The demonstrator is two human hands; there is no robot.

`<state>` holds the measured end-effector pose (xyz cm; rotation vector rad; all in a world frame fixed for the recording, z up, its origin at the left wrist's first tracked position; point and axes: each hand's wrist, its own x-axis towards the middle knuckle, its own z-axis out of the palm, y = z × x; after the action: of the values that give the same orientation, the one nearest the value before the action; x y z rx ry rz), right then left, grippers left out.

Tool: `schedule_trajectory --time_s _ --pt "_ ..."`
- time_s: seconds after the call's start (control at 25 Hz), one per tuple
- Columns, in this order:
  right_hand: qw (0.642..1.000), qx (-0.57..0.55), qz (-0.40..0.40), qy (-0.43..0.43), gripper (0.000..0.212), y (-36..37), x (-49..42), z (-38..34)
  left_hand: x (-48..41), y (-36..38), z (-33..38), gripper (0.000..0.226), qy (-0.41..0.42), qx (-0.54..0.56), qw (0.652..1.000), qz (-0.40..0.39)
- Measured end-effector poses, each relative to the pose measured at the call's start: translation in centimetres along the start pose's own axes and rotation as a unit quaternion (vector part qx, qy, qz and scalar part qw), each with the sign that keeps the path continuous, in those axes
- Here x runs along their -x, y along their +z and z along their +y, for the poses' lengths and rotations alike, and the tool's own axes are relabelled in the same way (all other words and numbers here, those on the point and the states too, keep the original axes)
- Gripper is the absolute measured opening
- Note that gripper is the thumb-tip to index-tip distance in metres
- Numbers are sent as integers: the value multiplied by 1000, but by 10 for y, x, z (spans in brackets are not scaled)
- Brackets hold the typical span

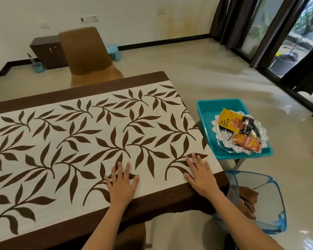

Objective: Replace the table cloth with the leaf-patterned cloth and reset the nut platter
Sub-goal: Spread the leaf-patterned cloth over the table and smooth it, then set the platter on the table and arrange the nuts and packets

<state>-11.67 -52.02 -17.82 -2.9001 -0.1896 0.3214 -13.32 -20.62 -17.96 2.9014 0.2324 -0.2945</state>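
The leaf-patterned cloth (pixel 90 141), cream with brown leaves and a brown border, lies spread flat over the table. My left hand (pixel 122 184) rests palm down on it near the front edge, fingers apart, a ring on one finger. My right hand (pixel 200 175) lies flat on the cloth close to the table's right corner, fingers spread. Neither hand holds anything. The silver nut platter (pixel 222 139) sits in a teal tray (pixel 206 109) to the right of the table, with a yellow-black nut packet (pixel 235 122) and an orange packet (pixel 246 144) on it.
A brown chair (pixel 87 55) stands behind the table. A blue mesh basket (pixel 257 201) holding brown cloth sits on the floor at my right. A dark cabinet (pixel 47 51) and a small blue stool (pixel 113 51) stand by the far wall. Dark curtains (pixel 271 31) hang at the right.
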Motion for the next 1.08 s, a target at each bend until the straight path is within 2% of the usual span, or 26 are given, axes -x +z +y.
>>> schedule_trajectory --time_s 0.2,0.28,0.36,0.48,0.6,0.72,0.84,0.96,1.04,1.08 --pt "996 -26 15 78 91 -15 -1 53 -13 -20 10 73 -38 -25 989 -141" --pt "996 -40 15 84 91 -17 -1 63 -17 -23 16 72 -60 -33 984 -166" --pt "994 -72 6 76 86 -17 -3 64 -15 -22 34 68 -101 -21 988 -114" --pt "991 -124 0 48 73 -15 -6 72 -21 -16 89 63 -184 53 981 -9" --pt "986 -165 -29 -11 69 -20 -9 102 -39 -5 152 66 -200 75 977 -9" --pt "980 -198 -26 15 71 -24 -25 160 -60 13 218 67 -164 83 983 -19" --pt "963 -222 62 141 69 -29 -50 236 -77 28 286 68 -113 86 990 -15" --pt "930 -243 113 253 66 -28 -80 322 -87 47 345 71 52 65 996 26" --pt "905 -249 143 313 75 -24 -99 367 -99 66 383 73 162 103 981 -11" --pt "885 -270 158 344 76 -29 -105 378 -107 76 399 75 178 147 971 -59"
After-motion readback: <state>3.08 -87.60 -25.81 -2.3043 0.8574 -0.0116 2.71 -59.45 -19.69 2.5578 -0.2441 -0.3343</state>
